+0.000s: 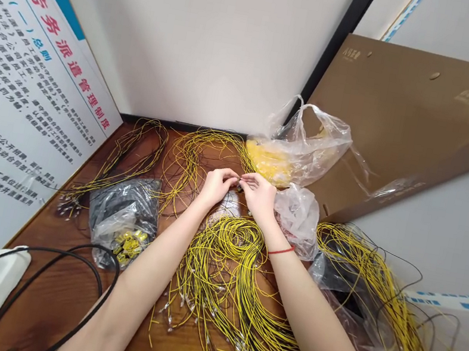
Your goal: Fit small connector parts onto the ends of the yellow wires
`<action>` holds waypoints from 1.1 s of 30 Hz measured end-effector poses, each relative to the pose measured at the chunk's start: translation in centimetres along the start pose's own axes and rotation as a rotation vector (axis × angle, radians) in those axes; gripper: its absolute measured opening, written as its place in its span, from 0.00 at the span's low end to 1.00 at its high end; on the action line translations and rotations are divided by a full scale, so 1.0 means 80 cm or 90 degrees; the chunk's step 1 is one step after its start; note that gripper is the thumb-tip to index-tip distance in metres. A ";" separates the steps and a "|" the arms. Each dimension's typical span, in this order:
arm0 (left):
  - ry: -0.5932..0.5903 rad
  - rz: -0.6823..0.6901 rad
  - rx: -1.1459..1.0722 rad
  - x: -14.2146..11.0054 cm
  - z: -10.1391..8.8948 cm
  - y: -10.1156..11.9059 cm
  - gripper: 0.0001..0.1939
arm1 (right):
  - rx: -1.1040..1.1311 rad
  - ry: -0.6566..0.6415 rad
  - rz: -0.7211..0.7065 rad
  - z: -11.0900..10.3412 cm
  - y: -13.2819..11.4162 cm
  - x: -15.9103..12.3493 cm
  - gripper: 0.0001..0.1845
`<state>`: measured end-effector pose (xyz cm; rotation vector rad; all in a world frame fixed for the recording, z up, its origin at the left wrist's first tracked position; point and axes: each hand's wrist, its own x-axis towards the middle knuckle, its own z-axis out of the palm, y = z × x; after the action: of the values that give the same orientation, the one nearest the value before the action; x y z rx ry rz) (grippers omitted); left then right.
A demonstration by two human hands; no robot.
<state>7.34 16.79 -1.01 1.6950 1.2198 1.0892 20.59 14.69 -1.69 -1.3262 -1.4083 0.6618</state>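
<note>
A small dark connector (240,187) is pinched between the fingertips of the left hand (215,187) and the right hand (259,197), held close together; a heap of yellow wires (220,282) is spread just behind both wrists.

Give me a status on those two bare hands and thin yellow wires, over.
Left hand and right hand pinching a small dark fitting. Loose yellow wires heaped on the brown wooden table. Crumpled clear plastic bag beside right hand, nothing blocking.
</note>
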 end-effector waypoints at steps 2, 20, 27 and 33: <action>-0.002 0.001 0.005 0.000 0.000 0.001 0.05 | 0.013 0.002 -0.007 -0.001 0.002 0.001 0.06; 0.013 0.003 -0.006 0.001 0.000 -0.002 0.05 | -0.024 0.007 -0.019 -0.002 0.005 0.001 0.03; 0.006 -0.005 -0.032 0.001 0.000 -0.004 0.04 | -0.026 0.006 -0.016 -0.001 0.003 0.003 0.02; 0.014 -0.007 -0.018 0.001 -0.001 -0.002 0.06 | -0.047 -0.001 -0.017 0.000 -0.001 0.002 0.03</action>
<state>7.25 16.92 -1.14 1.6574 1.2211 1.1163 20.57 14.80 -1.53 -1.3616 -1.4612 0.5974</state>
